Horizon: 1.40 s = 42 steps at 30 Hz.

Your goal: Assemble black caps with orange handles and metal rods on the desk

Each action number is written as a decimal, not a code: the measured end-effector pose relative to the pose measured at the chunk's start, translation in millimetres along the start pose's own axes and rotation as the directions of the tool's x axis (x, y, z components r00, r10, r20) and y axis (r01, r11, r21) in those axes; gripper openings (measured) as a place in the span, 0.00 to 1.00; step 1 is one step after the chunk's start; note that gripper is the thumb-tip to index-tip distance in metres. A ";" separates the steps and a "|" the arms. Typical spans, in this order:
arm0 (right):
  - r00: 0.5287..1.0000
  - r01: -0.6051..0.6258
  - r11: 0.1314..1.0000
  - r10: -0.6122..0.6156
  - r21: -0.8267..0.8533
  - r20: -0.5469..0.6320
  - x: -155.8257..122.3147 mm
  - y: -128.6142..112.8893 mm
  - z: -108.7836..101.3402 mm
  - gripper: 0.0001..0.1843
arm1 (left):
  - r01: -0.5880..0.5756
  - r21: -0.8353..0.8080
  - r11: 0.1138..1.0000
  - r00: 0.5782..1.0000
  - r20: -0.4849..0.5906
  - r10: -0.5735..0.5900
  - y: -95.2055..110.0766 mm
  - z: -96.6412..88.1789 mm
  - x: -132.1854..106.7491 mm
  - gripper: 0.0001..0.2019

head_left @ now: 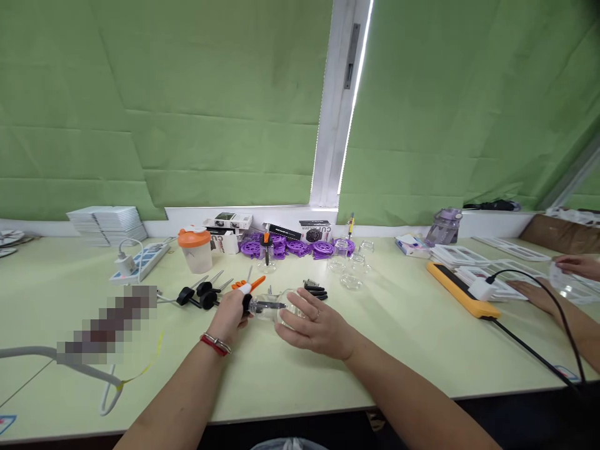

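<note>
A clear glass bottle lies sideways between my hands, a dark rod showing inside its neck. My right hand is closed around the round body of the bottle. At the mouth, my left hand grips a black fitting; most of its fingers are hidden. Just beyond the left hand are orange and white pieces. To its left lie several black stoppers with metal rods. Small black-handled brushes lie beyond the right hand. Farther back, a similar glass bottle stands with an orange and black top.
Several empty glass bottles stand right of centre. Purple round parts and small boxes line the back. An orange-lidded cup and a white power strip are left. Right are a yellow power strip and another person's hands.
</note>
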State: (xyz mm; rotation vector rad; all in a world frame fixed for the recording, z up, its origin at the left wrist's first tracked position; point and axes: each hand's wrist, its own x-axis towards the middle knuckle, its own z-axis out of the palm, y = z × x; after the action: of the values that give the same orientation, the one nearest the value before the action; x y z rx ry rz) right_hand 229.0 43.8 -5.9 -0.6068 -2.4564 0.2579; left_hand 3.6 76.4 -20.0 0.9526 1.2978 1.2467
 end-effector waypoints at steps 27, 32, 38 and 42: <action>0.002 -1.000 0.012 0.885 0.019 -0.465 -119.5 167.5 -57.5 0.45 | -0.090 -0.104 0.991 0.993 0.072 0.098 -6.5 -1.3 5.5 0.11; 0.065 -0.998 0.051 0.904 -0.043 -0.424 -117.7 176.7 -57.6 0.47 | -0.100 -0.011 0.995 0.992 0.073 0.101 -5.6 -0.8 4.0 0.11; 0.331 -0.912 0.406 0.647 -0.057 -0.687 -103.1 134.3 -57.0 0.43 | -0.162 0.138 0.977 0.984 0.095 0.149 3.8 3.4 -7.1 0.12; 0.836 -0.429 0.789 0.162 -0.439 -0.524 -57.6 57.3 -30.2 0.31 | -0.198 0.173 0.965 0.976 0.126 0.178 13.4 11.9 -20.9 0.15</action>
State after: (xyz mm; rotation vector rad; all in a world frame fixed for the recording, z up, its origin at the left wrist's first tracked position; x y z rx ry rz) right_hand 309.2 67.9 -28.2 -1.1682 -1.9307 -0.4471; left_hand 16.5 59.6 -2.4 1.2856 1.2752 1.2133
